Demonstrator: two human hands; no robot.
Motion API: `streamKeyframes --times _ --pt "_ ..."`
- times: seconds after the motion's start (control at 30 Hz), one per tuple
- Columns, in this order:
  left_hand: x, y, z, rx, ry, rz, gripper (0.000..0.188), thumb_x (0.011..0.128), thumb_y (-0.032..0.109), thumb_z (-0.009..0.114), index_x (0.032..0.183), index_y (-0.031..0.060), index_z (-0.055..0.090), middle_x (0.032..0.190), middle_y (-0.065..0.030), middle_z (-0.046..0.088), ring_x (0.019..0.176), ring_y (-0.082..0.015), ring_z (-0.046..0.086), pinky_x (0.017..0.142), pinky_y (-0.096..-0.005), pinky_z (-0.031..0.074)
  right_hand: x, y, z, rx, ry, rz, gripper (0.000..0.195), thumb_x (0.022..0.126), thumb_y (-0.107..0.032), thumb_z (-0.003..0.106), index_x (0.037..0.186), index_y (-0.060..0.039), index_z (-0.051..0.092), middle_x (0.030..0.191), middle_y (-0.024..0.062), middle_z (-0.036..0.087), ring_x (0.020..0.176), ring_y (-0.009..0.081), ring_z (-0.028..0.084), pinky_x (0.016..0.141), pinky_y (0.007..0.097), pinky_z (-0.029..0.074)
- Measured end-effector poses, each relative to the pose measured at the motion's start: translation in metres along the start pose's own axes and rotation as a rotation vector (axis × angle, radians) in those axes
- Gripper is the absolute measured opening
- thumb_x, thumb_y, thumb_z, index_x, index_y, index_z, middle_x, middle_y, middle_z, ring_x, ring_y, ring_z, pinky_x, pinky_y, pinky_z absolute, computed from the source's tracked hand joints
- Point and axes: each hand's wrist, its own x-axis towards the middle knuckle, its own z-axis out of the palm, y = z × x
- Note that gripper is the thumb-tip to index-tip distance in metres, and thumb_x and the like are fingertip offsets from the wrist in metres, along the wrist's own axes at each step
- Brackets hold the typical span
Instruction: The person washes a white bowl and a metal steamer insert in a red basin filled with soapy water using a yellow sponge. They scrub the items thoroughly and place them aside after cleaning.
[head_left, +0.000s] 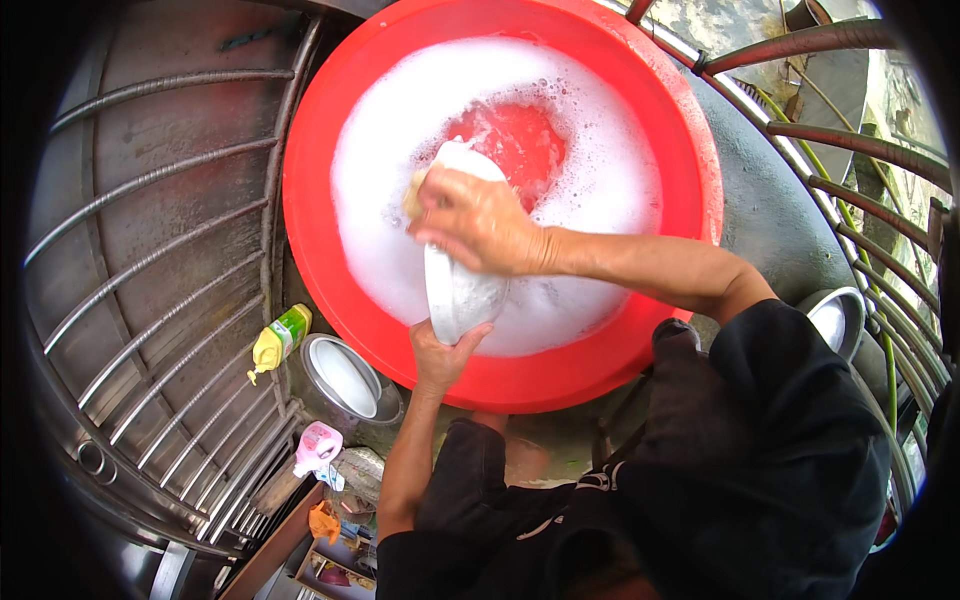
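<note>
A large red plastic tub (315, 240) of sudsy water stands before me. Above its foam (382, 112) a whitish metal bowl (469, 300) is tipped on its side. My left hand (442, 356) grips the bowl's lower end, thumb against the outer wall. Across the bowl's upper part lies my right hand (480, 217), slightly blurred, its fingers curled around a pale yellow scrubbing pad (413, 196) at the rim. The hand hides much of the pad and the middle of the bowl. Through a gap in the suds, the red tub bottom (517, 142) shows.
Metal bars (165, 161) flank the left, and more railing (862, 150) curves along the right. Beside the tub are a yellow pump bottle (281, 337), a metal basin (390, 405) holding a white bowl (345, 375), and a pink jug (319, 446). Another basin (836, 322) sits at right.
</note>
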Motion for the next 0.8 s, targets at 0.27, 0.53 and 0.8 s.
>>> streamKeyframes --times 0.27,0.53,0.8 --pt "0.022 0.007 -0.003 0.012 0.281 0.215 0.033 0.071 0.016 0.081 0.093 0.0005 0.063 0.080 -0.0084 0.067 0.075 -0.0227 0.066 0.067 -0.0366 0.051 -0.017 -0.048 0.015 -0.035 -0.157 -0.401 0.017 0.062 -0.024 0.067 0.077 -0.0162 0.065 0.092 0.0014 0.050 0.089 0.0190 0.054 0.067 0.0315 0.049" --pt "0.023 0.011 -0.021 -0.145 0.191 -0.001 0.028 0.077 0.011 0.081 0.097 -0.0038 0.069 0.086 -0.0072 0.072 0.077 -0.0116 0.066 0.070 -0.0276 0.052 0.039 0.013 0.032 -0.063 -0.061 0.029 0.026 0.088 -0.034 0.058 0.107 -0.0222 0.071 0.125 0.0039 0.057 0.121 0.0293 0.045 0.102 0.0530 0.030" --pt "0.015 0.011 -0.014 -0.177 0.150 -0.048 0.029 0.077 0.011 0.082 0.099 -0.0044 0.070 0.088 -0.0090 0.073 0.077 -0.0129 0.067 0.070 -0.0292 0.053 0.043 0.053 0.027 0.252 -0.172 0.211 0.045 0.102 -0.031 0.036 0.116 0.0005 0.064 0.125 0.0207 0.061 0.132 0.0393 0.044 0.113 0.0468 0.033"
